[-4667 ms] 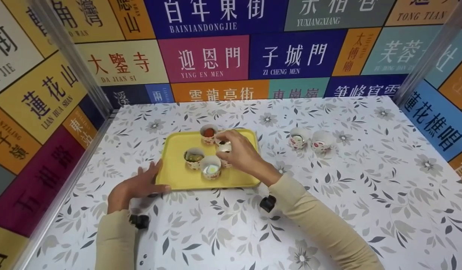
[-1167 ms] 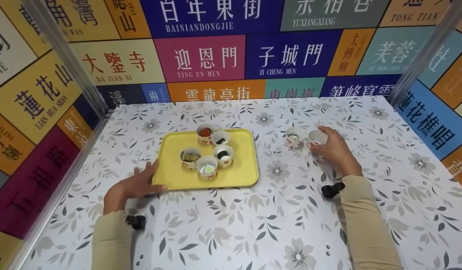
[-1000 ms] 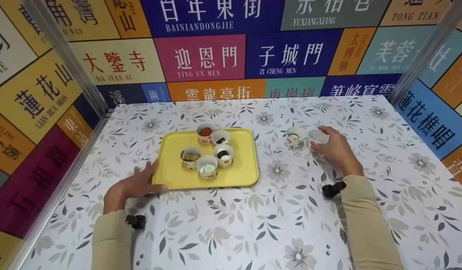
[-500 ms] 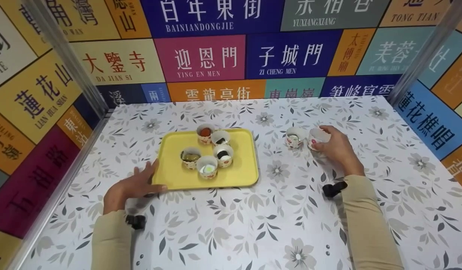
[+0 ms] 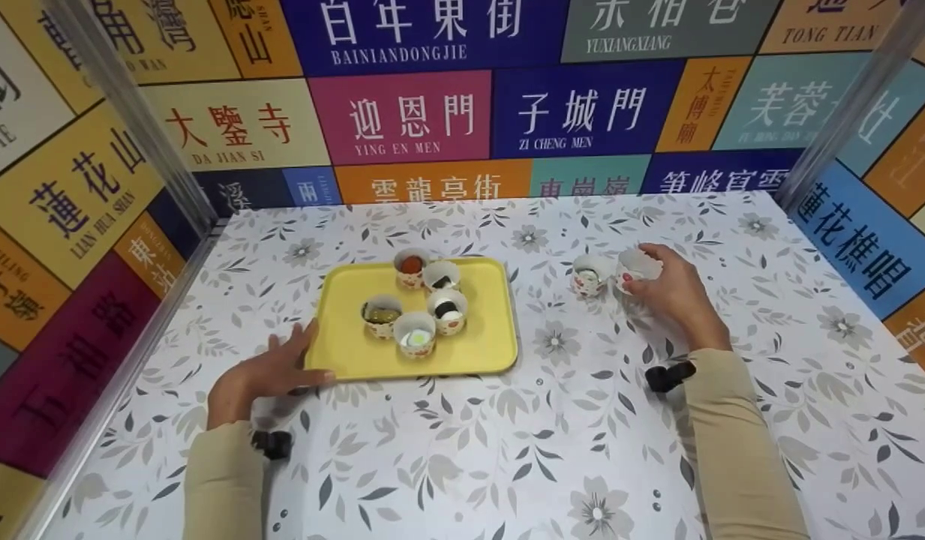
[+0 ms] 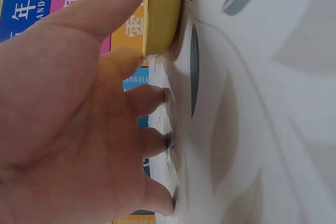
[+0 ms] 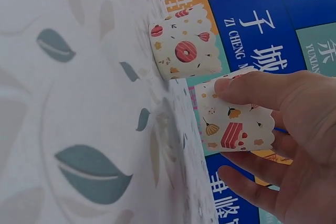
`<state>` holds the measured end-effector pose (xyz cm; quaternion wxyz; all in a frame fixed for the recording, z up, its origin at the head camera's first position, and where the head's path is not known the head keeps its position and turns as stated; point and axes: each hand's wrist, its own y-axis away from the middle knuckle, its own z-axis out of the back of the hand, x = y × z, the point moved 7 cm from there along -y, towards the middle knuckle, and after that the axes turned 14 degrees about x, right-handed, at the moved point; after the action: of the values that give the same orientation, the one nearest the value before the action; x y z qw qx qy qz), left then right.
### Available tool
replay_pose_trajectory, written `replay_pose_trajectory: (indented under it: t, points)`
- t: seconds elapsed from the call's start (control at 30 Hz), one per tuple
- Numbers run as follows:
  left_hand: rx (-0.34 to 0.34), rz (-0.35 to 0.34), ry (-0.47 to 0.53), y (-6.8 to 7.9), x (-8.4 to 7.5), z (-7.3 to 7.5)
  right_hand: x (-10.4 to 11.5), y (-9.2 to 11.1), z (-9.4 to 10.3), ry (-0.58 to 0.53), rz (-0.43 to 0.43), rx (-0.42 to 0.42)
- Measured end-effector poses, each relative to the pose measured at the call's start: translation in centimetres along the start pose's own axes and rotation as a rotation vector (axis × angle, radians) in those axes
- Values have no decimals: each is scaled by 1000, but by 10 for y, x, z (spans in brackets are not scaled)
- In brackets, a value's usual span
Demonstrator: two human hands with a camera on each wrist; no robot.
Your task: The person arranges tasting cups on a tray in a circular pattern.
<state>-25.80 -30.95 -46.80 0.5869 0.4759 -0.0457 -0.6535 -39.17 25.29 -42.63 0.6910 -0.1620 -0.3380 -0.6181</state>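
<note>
My right hand [image 5: 680, 296] holds a printed paper baking cup [image 5: 632, 271] between thumb and fingers, at the right of the table. In the right wrist view, a thin gap shows under this cup [image 7: 231, 124], with its cake print facing the camera; its contents are hidden there. Just left of it stands a second paper cup [image 5: 590, 279] with something pale inside. My left hand [image 5: 271, 367], fingers spread and mostly straight, touches the left end of a yellow tray [image 5: 485, 351]. In the left wrist view, thumb and index finger lie against the tray's side [image 6: 163, 19].
Several filled paper cups stand grouped on the tray, among them one with red contents [image 5: 412, 268], one with greenish-brown contents [image 5: 382, 316] and one with white and pale green [image 5: 415, 337]. A flower-print cloth [image 5: 462, 450] covers the table; sign-printed panels [image 5: 409, 116] rise behind.
My right hand has moved from the tray to the right-hand cups, gripped one and raised it slightly. My left hand has stayed at the tray.
</note>
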Motion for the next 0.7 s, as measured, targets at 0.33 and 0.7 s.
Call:
replay_pose_trajectory:
  t: [0.33, 0.7]
  points:
    - [-3, 27, 10, 0, 1, 1, 24, 8, 8, -20, 53, -26]
    - [-4, 36, 27, -1, 3, 1, 63, 23, 7, 15, 136, -53]
